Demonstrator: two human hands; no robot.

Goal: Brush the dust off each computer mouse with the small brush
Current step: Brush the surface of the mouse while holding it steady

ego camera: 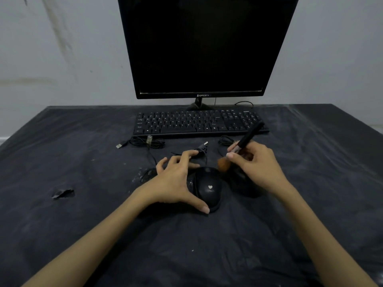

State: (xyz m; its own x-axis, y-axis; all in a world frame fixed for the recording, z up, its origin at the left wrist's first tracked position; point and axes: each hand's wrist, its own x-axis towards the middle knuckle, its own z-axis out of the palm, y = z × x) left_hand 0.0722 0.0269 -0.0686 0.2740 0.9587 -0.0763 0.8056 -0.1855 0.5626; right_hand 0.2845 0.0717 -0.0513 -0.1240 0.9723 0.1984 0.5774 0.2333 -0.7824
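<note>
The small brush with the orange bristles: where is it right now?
In the head view, the small black-handled brush is right of centre, held in the right hand, its bristles at the front right edge of the black heart-marked mouse, before the black keyboard.

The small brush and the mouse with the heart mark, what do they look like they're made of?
The small brush seems to have soft orange-brown bristles, hair or synthetic, I cannot tell, a pale shiny band that looks like metal, and a smooth black handle, plastic or lacquered wood. The mouse with the heart mark looks like moulded black plastic: a rounded shell with a dull sheen.
</note>
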